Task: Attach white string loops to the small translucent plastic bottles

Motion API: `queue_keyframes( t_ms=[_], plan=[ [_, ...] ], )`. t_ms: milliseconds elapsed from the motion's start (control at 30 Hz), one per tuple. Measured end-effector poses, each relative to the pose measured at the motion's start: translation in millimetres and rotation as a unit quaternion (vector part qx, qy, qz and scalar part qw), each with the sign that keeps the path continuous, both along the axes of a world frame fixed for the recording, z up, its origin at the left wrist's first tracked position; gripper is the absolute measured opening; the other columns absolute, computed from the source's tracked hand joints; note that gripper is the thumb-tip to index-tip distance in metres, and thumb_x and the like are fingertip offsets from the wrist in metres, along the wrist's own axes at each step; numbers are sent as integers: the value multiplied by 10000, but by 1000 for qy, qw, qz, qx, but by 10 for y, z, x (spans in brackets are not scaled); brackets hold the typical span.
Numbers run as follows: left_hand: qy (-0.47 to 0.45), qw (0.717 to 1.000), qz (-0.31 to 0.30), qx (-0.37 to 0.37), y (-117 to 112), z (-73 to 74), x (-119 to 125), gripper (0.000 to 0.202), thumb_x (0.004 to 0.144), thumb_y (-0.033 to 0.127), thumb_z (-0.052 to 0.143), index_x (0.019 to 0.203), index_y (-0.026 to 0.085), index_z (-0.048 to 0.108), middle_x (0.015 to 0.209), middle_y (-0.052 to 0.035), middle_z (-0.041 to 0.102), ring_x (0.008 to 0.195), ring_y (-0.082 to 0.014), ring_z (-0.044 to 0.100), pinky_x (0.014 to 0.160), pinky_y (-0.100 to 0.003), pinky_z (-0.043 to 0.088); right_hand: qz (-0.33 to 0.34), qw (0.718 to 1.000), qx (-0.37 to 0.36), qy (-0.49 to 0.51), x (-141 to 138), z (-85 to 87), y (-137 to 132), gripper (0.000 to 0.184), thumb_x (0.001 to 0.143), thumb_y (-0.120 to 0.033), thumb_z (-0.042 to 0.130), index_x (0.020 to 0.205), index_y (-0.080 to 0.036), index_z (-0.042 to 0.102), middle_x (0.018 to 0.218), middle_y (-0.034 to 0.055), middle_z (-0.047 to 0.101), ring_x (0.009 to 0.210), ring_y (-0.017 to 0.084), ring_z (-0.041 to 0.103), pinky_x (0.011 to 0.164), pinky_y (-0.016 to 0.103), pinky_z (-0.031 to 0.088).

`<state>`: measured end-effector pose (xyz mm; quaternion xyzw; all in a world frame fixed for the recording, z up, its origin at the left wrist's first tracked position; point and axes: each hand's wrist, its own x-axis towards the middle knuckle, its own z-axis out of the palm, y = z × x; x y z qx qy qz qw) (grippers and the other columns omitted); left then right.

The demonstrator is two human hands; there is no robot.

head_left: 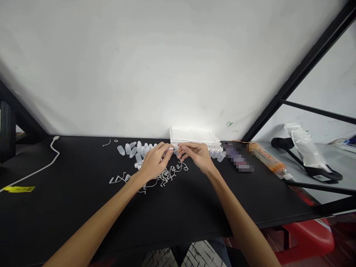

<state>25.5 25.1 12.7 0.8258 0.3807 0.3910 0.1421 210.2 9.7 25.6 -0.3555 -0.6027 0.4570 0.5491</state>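
Note:
My left hand [156,160] is closed in a pinch, with a small white piece [171,148] showing at its fingertips. Close beside it, the fingers of my right hand [196,154] pinch a thin white strand; its exact kind is too small to make out. Under and in front of the hands lies a tangle of thin white bent strands [167,175]. Beyond my left hand stand and lie several small translucent plastic bottles [132,151], with small white round pieces [137,165] near them. More of these bottles [217,153] lie past my right hand.
A stack of flat white sheets [194,136] lies against the wall. To the right are a blurred purple packet [237,157] and an orange-labelled clear package [267,159]. At the left, a white cable [39,171] carries a yellow tag [20,189]. A red stool [308,237] stands below.

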Motion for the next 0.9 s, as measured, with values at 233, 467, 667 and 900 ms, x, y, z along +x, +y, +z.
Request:
queue_keyframes(
  t_ms=[233,467,667,900],
  plan=[
    [2,1000,-3,15,-4,-15,4,268,972,309,376,1041,206,613,819,-15,576,640,-141,527,590,-283,390,-25,1000,3,-2,-1,-21,21,289,740,-437,725,817,-159,720,740,49,686,607,152,652,563,316,589],
    [6,1000,-15,4,-43,13,27,276,972,291,366,1059,201,612,883,-31,603,689,-152,548,613,-290,406,12,1000,-13,-5,-43,-55,11,245,768,-406,710,807,-165,732,698,40,672,598,154,657,598,330,595],
    [5,1000,-17,4,-38,-4,33,282,973,293,358,1053,203,614,880,-34,601,694,-157,549,642,-302,431,11,1000,-12,-10,-61,-71,10,281,765,-441,705,834,-171,737,671,29,658,592,144,648,592,312,595],
    [5,1000,-20,4,-19,-15,21,279,977,305,360,1059,207,608,881,-30,603,671,-148,541,628,-298,424,-3,1000,-15,5,-64,-66,16,272,758,-430,712,833,-168,729,702,28,654,594,142,649,580,303,591]
  ],
)
